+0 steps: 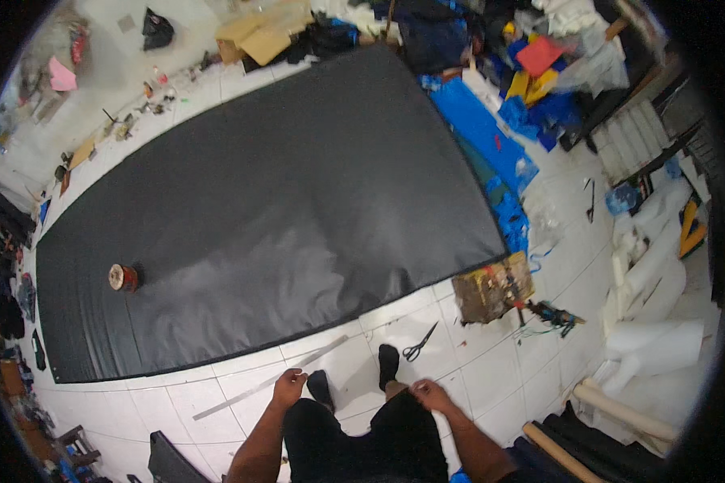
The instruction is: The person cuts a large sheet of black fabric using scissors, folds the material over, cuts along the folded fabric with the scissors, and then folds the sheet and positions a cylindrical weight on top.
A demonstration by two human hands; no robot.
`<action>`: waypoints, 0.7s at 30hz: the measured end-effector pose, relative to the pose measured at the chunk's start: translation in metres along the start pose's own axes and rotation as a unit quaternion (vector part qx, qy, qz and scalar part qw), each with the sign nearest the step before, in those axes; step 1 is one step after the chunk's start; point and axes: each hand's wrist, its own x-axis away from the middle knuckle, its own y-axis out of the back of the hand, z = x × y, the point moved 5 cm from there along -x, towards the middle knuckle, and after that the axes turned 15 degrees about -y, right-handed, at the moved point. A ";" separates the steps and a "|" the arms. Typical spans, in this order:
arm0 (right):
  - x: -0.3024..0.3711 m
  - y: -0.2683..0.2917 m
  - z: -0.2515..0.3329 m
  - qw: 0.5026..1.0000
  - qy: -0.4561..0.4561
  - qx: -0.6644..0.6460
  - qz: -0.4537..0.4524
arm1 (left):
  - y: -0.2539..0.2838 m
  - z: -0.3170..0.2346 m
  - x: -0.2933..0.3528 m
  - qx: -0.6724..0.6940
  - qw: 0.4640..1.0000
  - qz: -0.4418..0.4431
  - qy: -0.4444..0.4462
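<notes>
My left hand (288, 388) grips a long flat metal ruler (242, 392) that lies slantwise across the white floor tiles, just in front of a large black fabric sheet (282, 201) spread on the floor. My right hand (431, 394) rests by my right knee with the fingers pinched together; whether it holds something small I cannot tell. A pair of scissors (420, 343) lies on the tiles a little ahead of my right hand. My feet in black socks (388, 362) stand between the two hands.
A red spool (123, 278) sits on the left part of the black sheet. A worn wooden block with tools (491, 288) lies at the sheet's right corner. Blue fabric (483, 129), white rolls (660, 338) and cardboard tubes (612, 406) crowd the right side. Small clutter lines the far-left wall.
</notes>
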 end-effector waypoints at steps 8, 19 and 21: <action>-0.365 0.088 -0.068 0.989 -0.061 0.079 -0.109 | -0.125 0.222 -0.090 -0.129 0.989 -0.067 0.025; -0.599 0.122 -0.024 0.833 -0.068 -0.464 -0.292 | -0.175 0.340 -0.234 -0.368 0.868 -0.331 0.032; -0.602 0.148 -0.021 0.837 -0.012 -0.334 -0.433 | -0.202 0.335 -0.247 -0.372 0.859 -0.352 0.019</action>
